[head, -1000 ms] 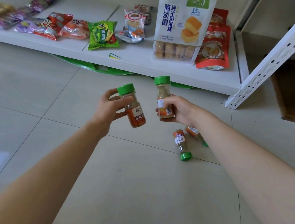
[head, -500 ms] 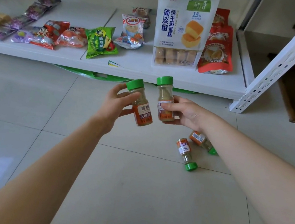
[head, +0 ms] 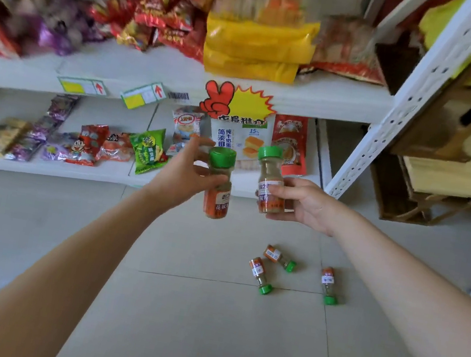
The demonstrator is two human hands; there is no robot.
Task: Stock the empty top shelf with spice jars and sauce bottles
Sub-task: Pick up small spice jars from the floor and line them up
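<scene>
Now my left hand (head: 182, 174) grips one green-capped spice jar (head: 217, 195) upright; my right hand (head: 306, 204) grips a second jar (head: 270, 176).

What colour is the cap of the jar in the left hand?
The cap is green, clearest in the head view.

"15%" and "简淡" are printed on the cake bag (head: 240, 140) on the lower shelf (head: 42, 169). "花椒" is read on the label of the spice jar (head: 217, 203) gripped by the left hand (head: 180, 173). The label of the second spice jar (head: 271, 173), gripped by the right hand (head: 304, 204), is blurred. Red up-arrows are printed on the price tags (head: 83, 86) at the front edge of the upper shelf (head: 318, 102).
</scene>
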